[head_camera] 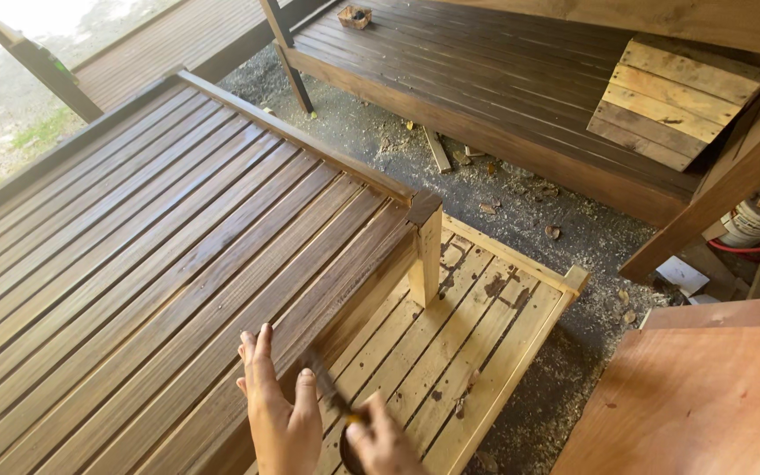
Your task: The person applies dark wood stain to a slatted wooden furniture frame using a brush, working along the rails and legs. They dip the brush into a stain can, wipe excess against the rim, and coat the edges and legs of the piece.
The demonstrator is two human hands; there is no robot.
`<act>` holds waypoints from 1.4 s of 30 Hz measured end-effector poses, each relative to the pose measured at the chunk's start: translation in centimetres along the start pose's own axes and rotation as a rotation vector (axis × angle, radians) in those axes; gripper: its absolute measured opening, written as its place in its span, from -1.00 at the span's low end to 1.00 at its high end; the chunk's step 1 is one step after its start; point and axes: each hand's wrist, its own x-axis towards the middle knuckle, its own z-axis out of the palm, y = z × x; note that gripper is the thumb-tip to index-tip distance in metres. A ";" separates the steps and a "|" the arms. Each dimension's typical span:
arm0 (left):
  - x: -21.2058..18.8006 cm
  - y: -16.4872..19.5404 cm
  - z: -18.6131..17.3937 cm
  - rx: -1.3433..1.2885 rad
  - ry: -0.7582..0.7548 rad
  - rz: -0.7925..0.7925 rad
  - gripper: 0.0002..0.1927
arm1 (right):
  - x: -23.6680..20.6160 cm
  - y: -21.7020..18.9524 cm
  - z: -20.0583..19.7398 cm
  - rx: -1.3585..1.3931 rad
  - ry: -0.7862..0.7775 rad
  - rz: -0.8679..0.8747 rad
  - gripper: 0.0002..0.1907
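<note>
While the person leans over the work, the left hand lies flat on the dark stained slatted panel, with its fingers stretched out and close together, holding nothing. The right hand is just beside it, at the bottom edge of the view, and its fingers are closed around the handle of a paintbrush (the handle end is hidden inside the hand). The brush points up and to the left, and its dark bristles touch the lower edge of the stained panel, near the left hand. Under this edge lies a pale unstained slatted frame, with dark drips on its boards. A short wooden post stands at the corner of the dark panel. Sawdust and wood scraps cover the ground behind, and a reddish board lies at the right.
</note>
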 end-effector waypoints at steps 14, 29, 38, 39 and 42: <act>-2.5 -3.6 -5.4 0.067 0.085 -0.159 -0.18 | 9.8 -3.8 -7.3 -0.302 0.652 -0.097 -0.89; -3.0 -4.7 -7.7 0.093 0.091 -0.081 -0.20 | -0.8 -7.4 13.5 0.396 0.447 0.130 -0.85; -6.3 -9.2 -11.2 0.116 0.111 -0.137 -0.18 | 10.3 -9.8 3.3 0.223 0.789 0.194 -0.84; -6.5 -9.7 -11.6 0.120 0.121 -0.137 -0.17 | 11.7 -9.9 2.2 0.267 0.797 0.178 -0.83; -7.0 -10.9 -12.7 0.128 0.114 -0.125 -0.16 | 11.9 -9.4 3.9 0.290 0.877 0.118 -0.84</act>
